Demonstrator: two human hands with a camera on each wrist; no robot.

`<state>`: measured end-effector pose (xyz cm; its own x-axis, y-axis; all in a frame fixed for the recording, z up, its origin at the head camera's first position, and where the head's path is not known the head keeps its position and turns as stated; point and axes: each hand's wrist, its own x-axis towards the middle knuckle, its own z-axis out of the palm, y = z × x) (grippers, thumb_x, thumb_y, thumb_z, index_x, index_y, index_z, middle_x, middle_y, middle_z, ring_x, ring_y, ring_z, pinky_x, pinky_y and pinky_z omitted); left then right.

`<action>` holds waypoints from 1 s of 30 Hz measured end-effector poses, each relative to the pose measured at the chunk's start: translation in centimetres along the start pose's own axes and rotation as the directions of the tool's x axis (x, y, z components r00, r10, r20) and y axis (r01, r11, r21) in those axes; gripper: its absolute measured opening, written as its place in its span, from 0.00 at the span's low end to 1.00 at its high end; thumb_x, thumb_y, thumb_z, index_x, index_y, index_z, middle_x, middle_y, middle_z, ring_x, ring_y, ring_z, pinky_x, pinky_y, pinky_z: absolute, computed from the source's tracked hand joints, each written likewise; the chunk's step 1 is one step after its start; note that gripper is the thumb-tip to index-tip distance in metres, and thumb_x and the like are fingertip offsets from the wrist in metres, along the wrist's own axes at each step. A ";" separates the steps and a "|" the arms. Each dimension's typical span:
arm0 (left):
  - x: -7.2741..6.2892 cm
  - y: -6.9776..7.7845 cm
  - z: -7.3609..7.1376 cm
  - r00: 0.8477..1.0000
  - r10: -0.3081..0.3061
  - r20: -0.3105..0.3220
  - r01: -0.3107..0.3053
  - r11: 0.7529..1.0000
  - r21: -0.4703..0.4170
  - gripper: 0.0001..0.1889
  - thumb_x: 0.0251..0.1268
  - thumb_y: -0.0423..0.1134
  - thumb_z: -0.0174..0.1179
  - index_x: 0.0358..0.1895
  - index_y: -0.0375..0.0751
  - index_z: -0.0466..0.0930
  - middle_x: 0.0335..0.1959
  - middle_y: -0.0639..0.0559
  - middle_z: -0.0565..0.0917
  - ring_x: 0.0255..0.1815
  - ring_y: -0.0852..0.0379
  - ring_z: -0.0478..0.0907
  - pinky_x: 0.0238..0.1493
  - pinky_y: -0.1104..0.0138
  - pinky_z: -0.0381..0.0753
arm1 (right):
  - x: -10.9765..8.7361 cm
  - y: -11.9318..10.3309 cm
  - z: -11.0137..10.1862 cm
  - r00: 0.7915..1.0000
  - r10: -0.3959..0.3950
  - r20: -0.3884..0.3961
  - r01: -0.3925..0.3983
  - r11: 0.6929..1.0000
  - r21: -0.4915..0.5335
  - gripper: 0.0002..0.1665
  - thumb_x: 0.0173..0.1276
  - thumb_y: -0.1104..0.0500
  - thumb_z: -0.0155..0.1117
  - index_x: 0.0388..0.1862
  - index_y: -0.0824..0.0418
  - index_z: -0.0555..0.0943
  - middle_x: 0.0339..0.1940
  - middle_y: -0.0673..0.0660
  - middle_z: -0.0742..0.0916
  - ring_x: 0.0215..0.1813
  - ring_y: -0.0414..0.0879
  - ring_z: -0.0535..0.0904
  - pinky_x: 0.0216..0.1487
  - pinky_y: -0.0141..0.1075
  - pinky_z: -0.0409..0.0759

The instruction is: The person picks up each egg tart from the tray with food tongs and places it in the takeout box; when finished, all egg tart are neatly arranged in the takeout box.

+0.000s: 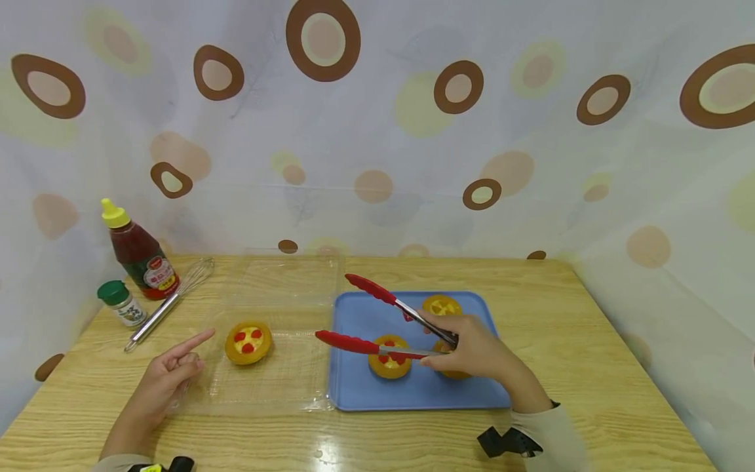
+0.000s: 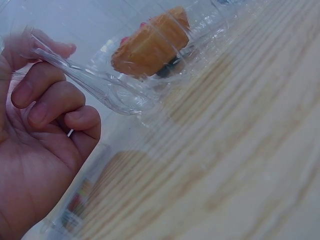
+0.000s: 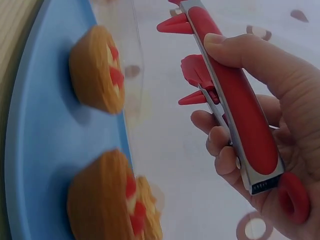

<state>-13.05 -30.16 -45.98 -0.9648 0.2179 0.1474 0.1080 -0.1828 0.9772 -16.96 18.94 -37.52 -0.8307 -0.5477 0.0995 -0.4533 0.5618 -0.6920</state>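
My right hand (image 1: 472, 347) grips red-tipped metal tongs (image 3: 237, 100) over a blue tray (image 1: 360, 400). The tongs' arms are spread with nothing between them, their tips pointing left past the tray's edge. Under them lies a toy tart with red pieces (image 1: 389, 368), near a tart with yellow topping (image 1: 442, 304); another tart is partly hidden by the hand. To the left, a clear hinged plastic box (image 1: 271, 390) lies unfolded with one red-topped tart (image 1: 248, 342) inside. My left hand (image 1: 168, 380) holds the box's left rim, index finger extended and the other fingers curled.
A sauce bottle with a yellow cap (image 1: 144, 252), a green-capped shaker (image 1: 122, 303) and a wire whisk (image 1: 168, 307) are at the back left of the wooden table (image 1: 590, 367). A patterned curtain (image 1: 377, 131) hangs behind and along the sides.
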 end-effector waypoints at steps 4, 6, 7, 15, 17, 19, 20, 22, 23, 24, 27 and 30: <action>0.0 0.0 0.0 1.000 0.009 0.009 -0.009 1.000 0.000 0.30 0.67 0.18 0.42 0.58 0.60 0.77 0.18 0.50 0.53 0.19 0.54 0.48 0.19 0.63 0.46 | -1.5 1.1 -1.3 0.998 0.048 -0.051 -0.050 0.998 -0.044 0.44 0.52 0.47 0.75 0.66 0.61 0.72 0.23 0.48 0.80 0.19 0.37 0.66 0.19 0.30 0.67; 0.0 0.0 0.0 1.000 0.016 0.016 -0.016 1.000 -0.001 0.31 0.67 0.18 0.42 0.58 0.59 0.77 0.18 0.50 0.53 0.19 0.54 0.48 0.19 0.63 0.46 | -2.1 1.7 -2.0 0.996 0.051 -0.079 -0.056 0.997 -0.061 0.43 0.52 0.49 0.75 0.65 0.62 0.73 0.19 0.47 0.77 0.18 0.36 0.65 0.17 0.30 0.66; 0.1 0.0 0.0 1.000 0.020 0.018 -0.020 1.000 -0.001 0.31 0.67 0.18 0.42 0.58 0.59 0.77 0.18 0.50 0.53 0.19 0.54 0.48 0.19 0.63 0.46 | -2.4 2.0 -2.4 0.994 0.052 -0.094 -0.059 0.996 -0.065 0.42 0.51 0.49 0.76 0.64 0.62 0.73 0.20 0.47 0.78 0.18 0.36 0.65 0.17 0.30 0.66; 0.1 -0.2 -0.1 0.999 0.034 0.026 -0.034 0.999 0.003 0.31 0.67 0.18 0.41 0.59 0.59 0.76 0.18 0.50 0.52 0.18 0.54 0.47 0.19 0.63 0.46 | -4.5 3.9 -4.9 0.989 0.084 -0.124 -0.095 0.992 -0.083 0.42 0.52 0.53 0.76 0.65 0.65 0.72 0.38 0.58 0.86 0.20 0.36 0.69 0.18 0.30 0.68; 0.0 -0.2 -0.2 0.999 0.031 0.026 -0.031 1.000 0.003 0.31 0.67 0.18 0.41 0.59 0.59 0.77 0.18 0.50 0.52 0.18 0.54 0.47 0.19 0.63 0.46 | -4.9 4.2 -5.4 0.987 0.102 -0.124 -0.114 0.989 -0.093 0.43 0.52 0.52 0.75 0.65 0.65 0.71 0.37 0.58 0.86 0.20 0.36 0.68 0.18 0.30 0.67; -0.1 -0.2 -0.2 0.999 0.029 0.025 -0.029 1.000 0.004 0.30 0.67 0.19 0.42 0.59 0.59 0.77 0.18 0.50 0.52 0.18 0.54 0.47 0.19 0.63 0.46 | -5.2 4.6 -6.0 0.985 0.121 -0.122 -0.134 0.986 -0.104 0.43 0.52 0.51 0.75 0.65 0.64 0.71 0.37 0.58 0.86 0.19 0.36 0.66 0.18 0.30 0.65; -0.1 -0.2 -0.2 0.999 0.027 0.025 -0.027 1.000 0.002 0.30 0.68 0.19 0.41 0.59 0.59 0.77 0.18 0.50 0.52 0.18 0.54 0.47 0.19 0.63 0.46 | -5.3 4.8 -6.3 0.985 0.128 -0.120 -0.141 0.984 -0.109 0.43 0.52 0.51 0.75 0.65 0.64 0.72 0.37 0.57 0.86 0.19 0.36 0.65 0.18 0.30 0.64; -0.2 -0.2 -0.2 0.999 0.023 0.028 -0.023 1.000 -0.006 0.30 0.68 0.19 0.41 0.59 0.59 0.77 0.18 0.50 0.52 0.18 0.54 0.47 0.19 0.63 0.46 | -5.6 5.4 -7.0 0.983 0.141 -0.115 -0.155 0.980 -0.125 0.42 0.52 0.51 0.75 0.65 0.63 0.72 0.37 0.57 0.86 0.18 0.37 0.64 0.18 0.30 0.64; -0.2 -0.2 -0.2 0.999 0.023 0.028 -0.022 1.000 -0.008 0.30 0.68 0.19 0.41 0.59 0.59 0.77 0.18 0.50 0.52 0.18 0.54 0.47 0.19 0.63 0.46 | -5.7 5.6 -7.3 0.983 0.147 -0.110 -0.161 0.978 -0.134 0.42 0.52 0.51 0.75 0.65 0.64 0.72 0.38 0.57 0.86 0.18 0.37 0.63 0.19 0.30 0.64; -0.3 -0.2 -0.2 0.999 0.022 0.028 -0.022 1.000 -0.010 0.30 0.68 0.19 0.41 0.59 0.59 0.77 0.18 0.50 0.52 0.18 0.54 0.47 0.19 0.64 0.46 | -5.8 5.9 -7.6 0.983 0.154 -0.104 -0.168 0.975 -0.142 0.42 0.52 0.51 0.75 0.65 0.64 0.72 0.38 0.57 0.86 0.19 0.37 0.63 0.19 0.31 0.64; -0.2 -0.2 -0.1 0.999 0.022 0.023 -0.022 1.000 -0.006 0.31 0.67 0.19 0.41 0.58 0.60 0.77 0.19 0.50 0.52 0.19 0.54 0.47 0.19 0.64 0.46 | -6.0 6.7 -8.3 0.982 0.170 -0.080 -0.182 0.969 -0.167 0.42 0.52 0.51 0.75 0.64 0.65 0.72 0.38 0.57 0.86 0.19 0.36 0.62 0.19 0.31 0.64; -0.1 -0.1 -0.1 1.000 0.021 0.015 -0.021 1.000 0.009 0.31 0.67 0.19 0.42 0.58 0.60 0.77 0.19 0.50 0.52 0.18 0.54 0.47 0.18 0.63 0.45 | -6.0 7.2 -8.7 0.984 0.171 -0.051 -0.177 0.966 -0.186 0.42 0.53 0.51 0.75 0.64 0.66 0.72 0.37 0.55 0.86 0.19 0.36 0.62 0.19 0.31 0.64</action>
<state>-13.03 -30.23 -46.10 -0.9586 0.2285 0.1701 0.1306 -0.1783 0.9753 -18.12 31.70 -36.87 -0.9113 -0.4113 0.0166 -0.3510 0.7553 -0.5535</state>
